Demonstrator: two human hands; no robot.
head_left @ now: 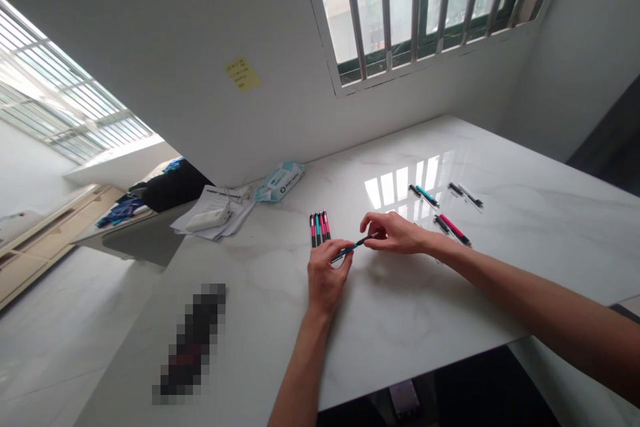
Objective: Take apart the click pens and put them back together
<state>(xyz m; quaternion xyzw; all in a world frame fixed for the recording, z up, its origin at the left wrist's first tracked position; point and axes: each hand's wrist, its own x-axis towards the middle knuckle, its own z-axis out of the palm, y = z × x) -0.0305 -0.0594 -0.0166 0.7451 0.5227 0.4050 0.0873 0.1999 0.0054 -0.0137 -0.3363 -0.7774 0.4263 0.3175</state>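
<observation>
Left hand (pixel 326 275): we see its grip closed around the lower end of a teal pen (pixel 351 248), fingers curled, just above the desk (pixel 400 307).
Right hand (pixel 395 232): its fingertips pinch the pen's upper, dark end; the grip is closed on it, and whether it is twisting or pulling we cannot tell.
Pen in hand: held slantwise between both hands, near the desk's middle, just in front of the finished row.
Done, as we judge it: four pens, red and teal, lie side by side in a neat row (pixel 319 227) just behind the left hand.
Left, as we judge it: beyond the right hand we see a loose teal pen (pixel 425 195), a white pen (pixel 467 194) and a red pen (pixel 453 228) lying scattered, well apart from the row.
Elsewhere: a wipes packet (pixel 280 181) and a stack of papers (pixel 215 217) sit by the wall.
</observation>
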